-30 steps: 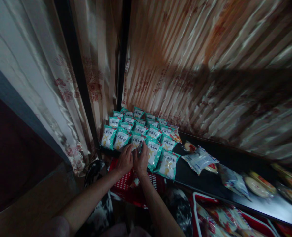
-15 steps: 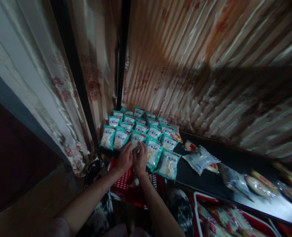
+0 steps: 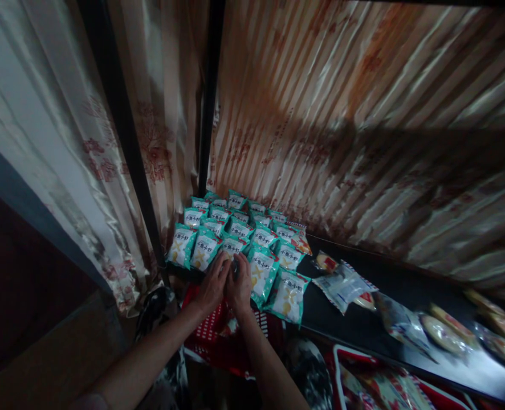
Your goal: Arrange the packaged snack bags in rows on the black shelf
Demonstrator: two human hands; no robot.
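Observation:
Several teal-and-white snack packets (image 3: 259,270) lie in overlapping rows at the left end of a dark shelf (image 3: 363,319). My left hand (image 3: 212,285) and my right hand (image 3: 239,283) are side by side at the front of the rows. Both press their fingers on one front packet (image 3: 232,246), whose lower part they hide. The fingers are bent down onto it.
Clear-wrapped pastries (image 3: 346,285) and other packets lie to the right along the shelf. A red basket (image 3: 218,336) sits below my hands, another red basket (image 3: 376,381) with packets at lower right. Patterned curtains (image 3: 321,125) hang behind, a black post (image 3: 207,97) at the corner.
Both hands have edged slightly up and forward onto the front packet. The view has dropped a little.

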